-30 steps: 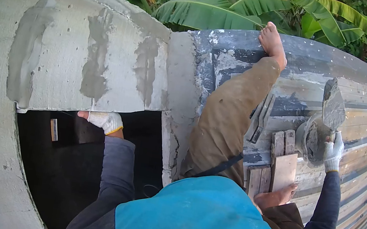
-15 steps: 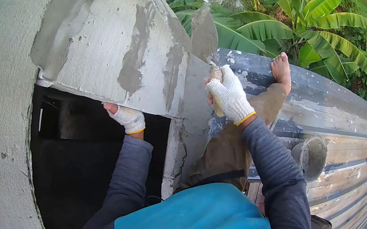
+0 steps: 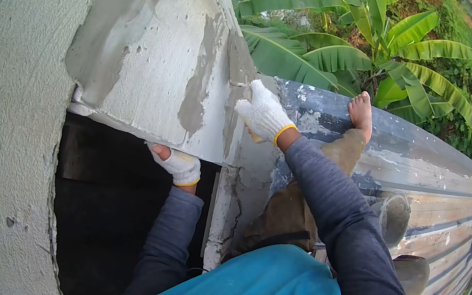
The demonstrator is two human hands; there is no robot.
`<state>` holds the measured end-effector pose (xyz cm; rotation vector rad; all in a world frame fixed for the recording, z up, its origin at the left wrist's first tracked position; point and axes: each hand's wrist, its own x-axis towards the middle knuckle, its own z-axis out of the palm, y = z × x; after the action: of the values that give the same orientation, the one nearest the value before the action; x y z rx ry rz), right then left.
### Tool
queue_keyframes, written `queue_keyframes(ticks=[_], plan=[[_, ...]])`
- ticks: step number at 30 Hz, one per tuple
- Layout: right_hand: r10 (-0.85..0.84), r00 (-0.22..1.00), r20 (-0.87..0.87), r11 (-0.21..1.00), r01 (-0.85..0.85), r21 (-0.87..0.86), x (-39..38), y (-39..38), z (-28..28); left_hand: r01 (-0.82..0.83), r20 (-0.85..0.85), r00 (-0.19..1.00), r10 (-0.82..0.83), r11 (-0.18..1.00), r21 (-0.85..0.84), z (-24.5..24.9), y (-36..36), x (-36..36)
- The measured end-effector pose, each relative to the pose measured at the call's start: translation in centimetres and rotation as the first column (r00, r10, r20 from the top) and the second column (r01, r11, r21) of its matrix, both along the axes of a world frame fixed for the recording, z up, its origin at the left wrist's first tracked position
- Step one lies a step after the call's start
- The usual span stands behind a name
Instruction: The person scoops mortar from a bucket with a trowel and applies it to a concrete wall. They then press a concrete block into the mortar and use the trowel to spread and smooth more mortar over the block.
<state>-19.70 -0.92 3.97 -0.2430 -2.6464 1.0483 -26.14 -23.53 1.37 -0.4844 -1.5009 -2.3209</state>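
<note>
My right hand (image 3: 266,114), in a white fingerless knit glove with a yellow cuff, is closed around a trowel (image 3: 256,138) by its tan handle. The trowel's metal neck shows beyond the fist, and its blade seems to lie against the right end of the concrete wall (image 3: 162,68); grey on grey, its outline is hard to make out. My left hand (image 3: 178,167), gloved alike, grips the wall's lower edge above the dark opening, thumb showing and other fingers mostly hidden. Darker, smoothed mortar patches (image 3: 198,80) streak the pale wall face.
A mortar-stained bucket (image 3: 392,219) stands on the corrugated metal roof (image 3: 436,207) at right. My bare foot (image 3: 361,113) rests near the roof's far edge. A dark opening (image 3: 120,215) lies below my left arm. Banana plants (image 3: 340,56) grow beyond the edge.
My right hand has brought the trowel left and down, from above the corner to the wall face. My left hand still holds the edge, its thumb now more visible. The view has shifted slightly.
</note>
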Motion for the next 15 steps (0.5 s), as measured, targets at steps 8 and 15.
queue_keyframes(ticks=[8, 15], plan=[[-0.021, 0.998, 0.053, 0.918, 0.04, -0.394, 3.8, -0.8, 5.8, 0.072, 0.009, 0.997, -0.072, 0.996, 0.051, 0.9, 0.6, 0.4], [0.053, 0.942, 0.331, 0.479, 0.267, -0.836, -1.0, 1.5, 0.0, 0.059, 0.002, 0.998, -0.06, 0.997, 0.043, 0.1, -0.1, 0.0]])
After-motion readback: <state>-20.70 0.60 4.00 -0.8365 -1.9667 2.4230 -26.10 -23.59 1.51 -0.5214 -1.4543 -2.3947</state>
